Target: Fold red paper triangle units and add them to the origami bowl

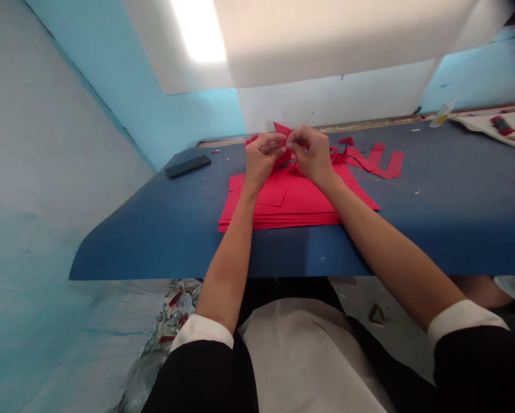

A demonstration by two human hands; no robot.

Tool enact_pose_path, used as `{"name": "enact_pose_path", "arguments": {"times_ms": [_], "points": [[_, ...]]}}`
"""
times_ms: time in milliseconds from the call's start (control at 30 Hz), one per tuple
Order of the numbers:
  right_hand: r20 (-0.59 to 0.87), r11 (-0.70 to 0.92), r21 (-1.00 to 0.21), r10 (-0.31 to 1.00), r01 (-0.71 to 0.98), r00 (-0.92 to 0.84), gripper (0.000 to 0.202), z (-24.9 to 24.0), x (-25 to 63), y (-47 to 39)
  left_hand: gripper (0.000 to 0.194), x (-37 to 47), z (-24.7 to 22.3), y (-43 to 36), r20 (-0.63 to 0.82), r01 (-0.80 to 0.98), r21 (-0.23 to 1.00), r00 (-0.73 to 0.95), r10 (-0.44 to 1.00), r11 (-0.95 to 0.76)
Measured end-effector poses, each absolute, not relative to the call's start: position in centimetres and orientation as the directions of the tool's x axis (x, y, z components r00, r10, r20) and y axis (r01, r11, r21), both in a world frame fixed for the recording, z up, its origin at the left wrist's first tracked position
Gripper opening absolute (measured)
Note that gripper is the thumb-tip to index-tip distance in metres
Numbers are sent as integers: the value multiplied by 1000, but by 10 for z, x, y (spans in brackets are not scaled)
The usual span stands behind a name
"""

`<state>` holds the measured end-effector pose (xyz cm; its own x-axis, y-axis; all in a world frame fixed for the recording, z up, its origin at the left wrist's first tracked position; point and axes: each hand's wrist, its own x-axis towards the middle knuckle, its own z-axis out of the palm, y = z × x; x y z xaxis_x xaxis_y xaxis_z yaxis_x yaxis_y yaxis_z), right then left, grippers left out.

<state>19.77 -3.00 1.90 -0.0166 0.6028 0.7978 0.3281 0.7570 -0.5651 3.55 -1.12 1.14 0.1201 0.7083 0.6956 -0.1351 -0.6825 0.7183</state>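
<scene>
Creased cloth (311,355) lies below fingers (275,137) pinching red paper (283,158).

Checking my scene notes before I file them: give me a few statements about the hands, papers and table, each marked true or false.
1. The left hand and right hand both hold a red paper piece. True.
2. The stack of red sheets lies on the floor. False: it lies on the blue table.
3. A dark flat object lies left of the stack. True.
4. The red strips lie left of both hands. False: they lie to the right.
</scene>
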Motion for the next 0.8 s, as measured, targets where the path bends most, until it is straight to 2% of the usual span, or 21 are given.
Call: {"name": "enact_pose_path", "arguments": {"times_ms": [300,467,633,800], "points": [[798,749,-562,603,350,-10,33,17,198,-29,29,36,14,-12,710,-171,704,131,692,-689],[751,717,-609,658,339,-44,31,16,200,-28,33,35,12,-11,728,-153,685,148,669,-712],[784,735,-576,620,357,-12,36,15,198,-26,29,35,9,-7,719,-123,694,154,677,-709],[793,743,-569,609,354,-5,36,17,196,-28,40,35,9,-8,702,-120,712,128,701,-691]]}}
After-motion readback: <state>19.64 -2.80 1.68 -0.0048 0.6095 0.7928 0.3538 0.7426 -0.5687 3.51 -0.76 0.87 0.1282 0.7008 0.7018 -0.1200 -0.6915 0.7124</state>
